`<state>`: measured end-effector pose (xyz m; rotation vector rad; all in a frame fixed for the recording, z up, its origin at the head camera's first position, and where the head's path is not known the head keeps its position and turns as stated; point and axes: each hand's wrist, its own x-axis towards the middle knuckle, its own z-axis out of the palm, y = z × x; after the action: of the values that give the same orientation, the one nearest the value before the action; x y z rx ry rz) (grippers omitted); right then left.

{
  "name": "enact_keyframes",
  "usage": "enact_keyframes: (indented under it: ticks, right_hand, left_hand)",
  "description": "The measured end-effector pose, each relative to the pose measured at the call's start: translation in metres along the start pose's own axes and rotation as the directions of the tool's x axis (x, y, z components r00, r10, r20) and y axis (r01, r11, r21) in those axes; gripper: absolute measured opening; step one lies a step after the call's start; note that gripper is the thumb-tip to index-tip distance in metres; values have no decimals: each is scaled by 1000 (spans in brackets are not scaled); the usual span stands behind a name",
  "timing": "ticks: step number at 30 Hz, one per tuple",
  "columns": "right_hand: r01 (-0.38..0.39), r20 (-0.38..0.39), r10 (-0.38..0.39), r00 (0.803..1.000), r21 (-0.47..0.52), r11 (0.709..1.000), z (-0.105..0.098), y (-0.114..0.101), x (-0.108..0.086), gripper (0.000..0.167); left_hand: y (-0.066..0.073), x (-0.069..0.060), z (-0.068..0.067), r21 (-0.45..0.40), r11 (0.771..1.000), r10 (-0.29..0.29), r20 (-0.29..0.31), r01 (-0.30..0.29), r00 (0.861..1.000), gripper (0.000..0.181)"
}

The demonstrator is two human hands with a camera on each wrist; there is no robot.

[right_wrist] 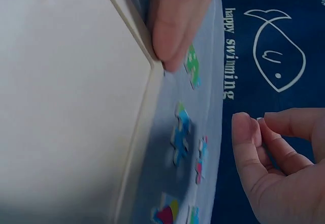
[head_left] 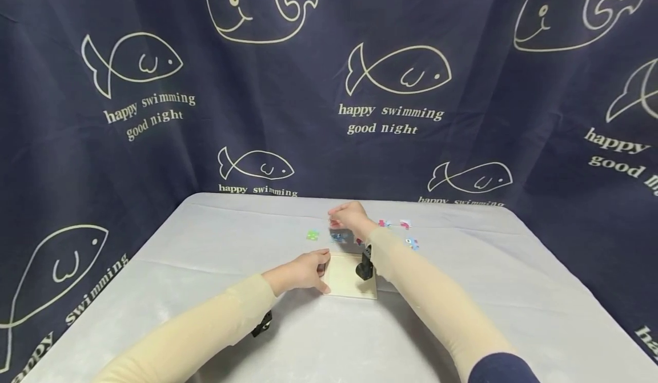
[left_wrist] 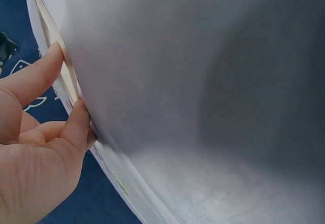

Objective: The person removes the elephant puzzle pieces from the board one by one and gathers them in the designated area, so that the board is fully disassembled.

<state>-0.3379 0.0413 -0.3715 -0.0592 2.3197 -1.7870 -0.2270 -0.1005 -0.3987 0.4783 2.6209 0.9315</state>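
A shallow cream puzzle tray (head_left: pixel 341 274) lies on the table with its bare inside facing up. My left hand (head_left: pixel 303 270) holds the tray's left side, thumb near the front corner and a finger at the back corner. Beyond the tray's far edge, my right hand (head_left: pixel 352 217) is raised over the table. Its thumb and finger pinch a small puzzle piece (right_wrist: pixel 260 119), of which only a pale edge shows in the right wrist view. A blue puzzle piece (head_left: pixel 338 237) and a green puzzle piece (head_left: pixel 312 235) lie behind the tray.
More loose pieces lie to the right: a red-and-white piece (head_left: pixel 405 224), another red piece (head_left: pixel 384 223) and a light blue piece with an eye (head_left: pixel 412 244). A pale cloth covers the table (head_left: pixel 231 240). A dark blue printed curtain (head_left: pixel 319 86) hangs behind it.
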Motion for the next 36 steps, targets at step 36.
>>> enact_keyframes:
  ticks: [36]
  right_hand:
    - [246,-24,-295,955,-491,836,-103,-46,-50,35]
  left_hand:
    - [-10,-9,-87,464,867,310,-215,-183,926,64]
